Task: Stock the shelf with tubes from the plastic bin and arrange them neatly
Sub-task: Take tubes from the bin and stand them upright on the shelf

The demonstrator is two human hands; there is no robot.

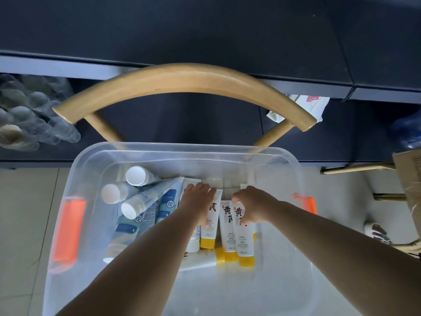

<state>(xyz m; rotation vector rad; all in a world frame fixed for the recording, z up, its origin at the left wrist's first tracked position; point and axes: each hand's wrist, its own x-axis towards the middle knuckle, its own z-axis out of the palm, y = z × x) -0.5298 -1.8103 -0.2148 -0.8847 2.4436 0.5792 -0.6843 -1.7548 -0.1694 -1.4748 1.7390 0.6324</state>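
Down at the far left, crumpled clear plastic bags [34, 110] sat in the dark shelf [205, 37] opening. Next came the clear plastic bin [284, 281] with its orange left latch [68, 229], sitting on a wooden chair with a curved back rail [182, 76]. Against its left wall leaned the blue-and-white tubes with white round caps [141, 201], piled at angles. And the left hand [198, 201] was in, grip spread flat, fingers pressing down on a white tube with a yellow cap [210, 231]. Beside it lay another yellow-capped white tube [225, 231], untouched. Then the right hand [252, 206], grip curled and pinching the top of a third yellow-capped tube [243, 245]. Farther right, the orange right latch [305, 201], and a brown cardboard box [410, 174] at the edge.
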